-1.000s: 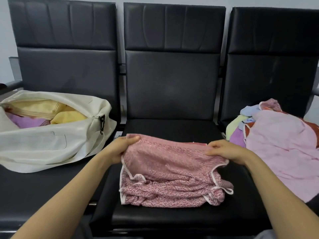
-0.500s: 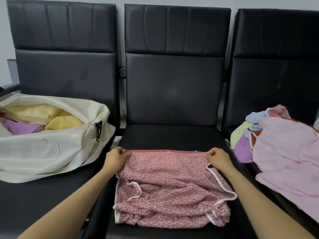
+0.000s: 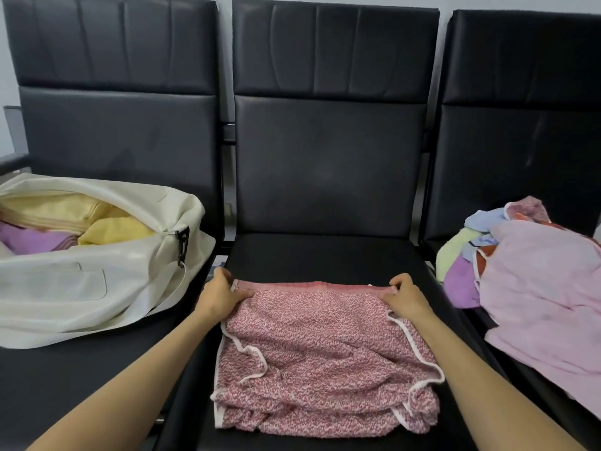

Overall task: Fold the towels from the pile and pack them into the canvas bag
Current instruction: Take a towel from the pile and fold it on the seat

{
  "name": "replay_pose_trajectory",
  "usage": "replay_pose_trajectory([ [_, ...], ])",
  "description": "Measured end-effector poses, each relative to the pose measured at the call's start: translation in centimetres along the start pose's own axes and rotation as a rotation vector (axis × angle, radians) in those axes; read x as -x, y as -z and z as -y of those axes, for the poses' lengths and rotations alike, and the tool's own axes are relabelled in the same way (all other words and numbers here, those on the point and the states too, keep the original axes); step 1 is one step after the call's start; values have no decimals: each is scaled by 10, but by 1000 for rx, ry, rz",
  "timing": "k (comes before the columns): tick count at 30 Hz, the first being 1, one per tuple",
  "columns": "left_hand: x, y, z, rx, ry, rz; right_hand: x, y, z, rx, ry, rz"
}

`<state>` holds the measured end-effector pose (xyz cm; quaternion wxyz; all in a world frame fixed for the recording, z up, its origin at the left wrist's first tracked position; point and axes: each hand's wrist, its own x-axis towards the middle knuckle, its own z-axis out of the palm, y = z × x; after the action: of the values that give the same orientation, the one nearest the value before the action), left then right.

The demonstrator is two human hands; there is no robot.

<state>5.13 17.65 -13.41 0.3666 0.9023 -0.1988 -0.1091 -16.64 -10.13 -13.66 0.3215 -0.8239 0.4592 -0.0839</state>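
A red-and-white speckled towel (image 3: pixel 318 359) with white trim lies crumpled in loose folds on the middle black seat. My left hand (image 3: pixel 218 296) pinches its far left corner and my right hand (image 3: pixel 405 296) pinches its far right corner, holding the far edge stretched straight. The cream canvas bag (image 3: pixel 97 288) lies open on the left seat with yellow and purple towels inside. The pile of towels (image 3: pixel 533 271) sits on the right seat, with a large pale pink one on top.
Three black padded seats (image 3: pixel 325 255) stand side by side with tall backrests. A black clip (image 3: pixel 182 242) hangs at the bag's right end. The pink towel of the pile drapes over the front of the right seat.
Both hands carried the towel's upper layer away from me and laid its far edge flat and straight on the seat.
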Motion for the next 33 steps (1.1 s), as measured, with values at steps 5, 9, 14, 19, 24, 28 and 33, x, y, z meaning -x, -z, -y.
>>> replay_pose_trajectory([
  [5,-2,5,-2,23,21,165,4,11,-4,-135,24,103],
  [9,6,6,-3,-36,-19,141,14,26,-8,-209,49,219],
  [14,29,5,-7,-68,-32,92,33,32,-16,-67,139,103],
  [19,55,25,-9,45,-60,65,62,46,-25,-233,174,-26],
  [24,91,68,-34,141,-236,-55,96,63,-17,-291,209,-148],
  [28,112,110,-69,241,-326,-110,124,107,21,-353,308,-236],
  [33,125,166,-108,278,-409,-172,148,187,67,-495,355,-126],
])
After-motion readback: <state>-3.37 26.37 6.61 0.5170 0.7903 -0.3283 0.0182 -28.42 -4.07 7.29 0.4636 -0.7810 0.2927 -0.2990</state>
